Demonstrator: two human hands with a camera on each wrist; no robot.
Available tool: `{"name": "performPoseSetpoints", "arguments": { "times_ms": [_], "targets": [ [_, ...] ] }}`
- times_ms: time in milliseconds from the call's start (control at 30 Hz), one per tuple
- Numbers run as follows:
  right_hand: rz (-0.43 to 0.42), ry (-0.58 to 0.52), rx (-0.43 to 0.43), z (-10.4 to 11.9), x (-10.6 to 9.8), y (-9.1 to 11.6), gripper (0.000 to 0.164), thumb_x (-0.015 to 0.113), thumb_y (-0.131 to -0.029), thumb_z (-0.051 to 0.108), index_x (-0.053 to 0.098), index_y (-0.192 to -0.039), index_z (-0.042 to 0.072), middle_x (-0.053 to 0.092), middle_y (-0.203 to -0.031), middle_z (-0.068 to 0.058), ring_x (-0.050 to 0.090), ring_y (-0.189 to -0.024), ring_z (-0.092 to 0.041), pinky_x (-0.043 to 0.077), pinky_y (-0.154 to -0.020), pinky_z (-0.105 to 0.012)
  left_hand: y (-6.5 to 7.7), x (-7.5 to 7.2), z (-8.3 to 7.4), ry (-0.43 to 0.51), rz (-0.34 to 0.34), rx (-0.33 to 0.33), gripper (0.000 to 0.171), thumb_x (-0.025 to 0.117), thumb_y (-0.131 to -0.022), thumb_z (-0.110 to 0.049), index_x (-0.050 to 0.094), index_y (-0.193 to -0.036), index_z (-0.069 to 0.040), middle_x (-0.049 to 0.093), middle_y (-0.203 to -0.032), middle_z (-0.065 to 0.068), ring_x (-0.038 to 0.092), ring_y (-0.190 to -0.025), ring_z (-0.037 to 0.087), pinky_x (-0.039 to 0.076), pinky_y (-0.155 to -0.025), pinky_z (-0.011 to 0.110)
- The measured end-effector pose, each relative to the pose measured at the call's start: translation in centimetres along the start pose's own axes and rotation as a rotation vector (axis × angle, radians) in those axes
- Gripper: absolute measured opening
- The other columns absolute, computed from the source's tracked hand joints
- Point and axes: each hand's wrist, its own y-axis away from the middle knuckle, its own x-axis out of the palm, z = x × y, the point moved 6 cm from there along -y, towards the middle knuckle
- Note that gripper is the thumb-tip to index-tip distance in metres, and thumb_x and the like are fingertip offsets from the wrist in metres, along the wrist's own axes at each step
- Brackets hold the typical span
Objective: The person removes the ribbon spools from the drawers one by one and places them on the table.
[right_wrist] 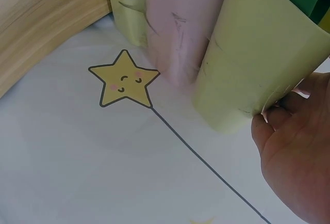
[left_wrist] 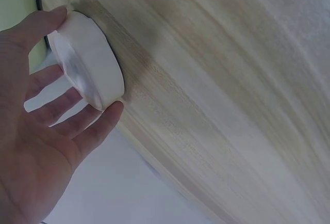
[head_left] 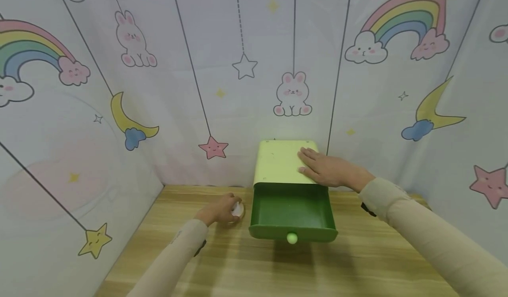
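On the wooden table stands a small cabinet (head_left: pixel 278 162) with a pale yellow-green top. Its dark green upper drawer (head_left: pixel 293 233), with a round light green knob (head_left: pixel 292 238), is pulled out and holds nothing visible. My right hand (head_left: pixel 331 170) rests on the right side of the cabinet top with its fingers extended. Left of the drawer, my left hand (head_left: pixel 223 209) grips a white roll of tape (left_wrist: pixel 95 59). In the left wrist view, thumb and fingers span the roll's rim, close to the tabletop. The right wrist view shows the cabinet's side (right_wrist: pixel 258 53) beside the right hand (right_wrist: pixel 299 146).
The wooden table (head_left: pixel 214 261) meets a pale wall cloth (head_left: pixel 246 112) printed with rainbows, rabbits, moons and stars. This cloth rises close behind the cabinet and along both sides. A pink tier (right_wrist: pixel 185 22) of the cabinet shows in the right wrist view.
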Motion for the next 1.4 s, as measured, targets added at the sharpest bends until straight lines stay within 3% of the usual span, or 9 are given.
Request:
{"name": "performPoseSetpoints", "arguments": {
  "times_ms": [333,533,700,833,933,1133,1400],
  "targets": [
    [0.007,0.012,0.003,0.1,-0.1,-0.2,0.074,0.031,-0.113,0.051,0.014,-0.168,0.004,0.010,-0.177,-0.019,0.012,-0.165,-0.039,0.020,-0.132,-0.058,0.0,-0.2,0.1,-0.053,-0.005,0.000,0.061,0.085,-0.089,-0.028,0.061,-0.141,-0.007,0.064,-0.128,0.016,0.060,-0.100,0.021,0.057,-0.088,0.041],
    [0.005,0.016,0.000,0.4,-0.2,-0.1,0.074,0.031,-0.113,0.051,0.015,-0.167,0.003,0.011,-0.176,-0.020,0.013,-0.164,-0.040,0.020,-0.131,-0.059,0.6,-0.5,-0.1,-0.048,-0.012,-0.019,0.072,0.085,-0.088,-0.034,0.056,-0.147,-0.004,0.059,-0.140,0.020,0.058,-0.121,0.033,0.055,-0.100,0.049],
    [0.016,0.007,0.009,0.4,-0.3,0.0,0.074,0.032,-0.113,0.051,0.015,-0.168,0.004,0.010,-0.177,-0.018,0.012,-0.164,-0.039,0.020,-0.131,-0.059,1.1,-1.4,-0.7,-0.140,-0.061,-0.019,0.076,0.086,-0.087,-0.040,0.055,-0.147,-0.004,0.057,-0.143,0.020,0.048,-0.136,0.044,0.051,-0.108,0.060],
    [0.015,0.004,0.009,0.3,-0.2,0.0,0.075,0.031,-0.113,0.052,0.014,-0.168,0.004,0.010,-0.177,-0.018,0.012,-0.165,-0.039,0.020,-0.131,-0.059,1.5,-2.2,-1.4,-0.206,-0.100,-0.013,0.076,0.085,-0.087,-0.044,0.057,-0.146,-0.006,0.059,-0.144,0.019,0.050,-0.138,0.045,0.048,-0.110,0.065],
    [0.014,0.011,0.012,0.2,-0.2,0.0,0.075,0.031,-0.113,0.053,0.014,-0.168,0.005,0.010,-0.177,-0.018,0.012,-0.165,-0.039,0.020,-0.131,-0.059,1.9,-2.9,-2.2,-0.207,-0.130,0.002,0.074,0.085,-0.087,-0.045,0.058,-0.145,-0.007,0.059,-0.145,0.019,0.051,-0.137,0.046,0.047,-0.111,0.066],
    [0.017,0.007,0.018,0.2,-0.2,0.0,0.076,0.032,-0.113,0.054,0.014,-0.168,0.005,0.010,-0.177,-0.017,0.012,-0.165,-0.038,0.021,-0.131,-0.059,2.8,-4.1,-3.7,-0.247,-0.204,0.037,0.071,0.083,-0.088,-0.047,0.061,-0.141,-0.005,0.063,-0.140,0.020,0.058,-0.131,0.044,0.052,-0.108,0.059],
    [0.007,0.008,0.013,0.4,-0.2,0.1,0.074,0.033,-0.113,0.051,0.016,-0.167,0.004,0.011,-0.177,-0.019,0.013,-0.164,-0.039,0.022,-0.131,-0.059,4.2,-5.8,-5.6,-0.185,-0.287,0.059,0.064,0.078,-0.093,-0.046,0.065,-0.138,-0.003,0.067,-0.136,0.020,0.064,-0.125,0.041,0.055,-0.107,0.053]
  ]
}}
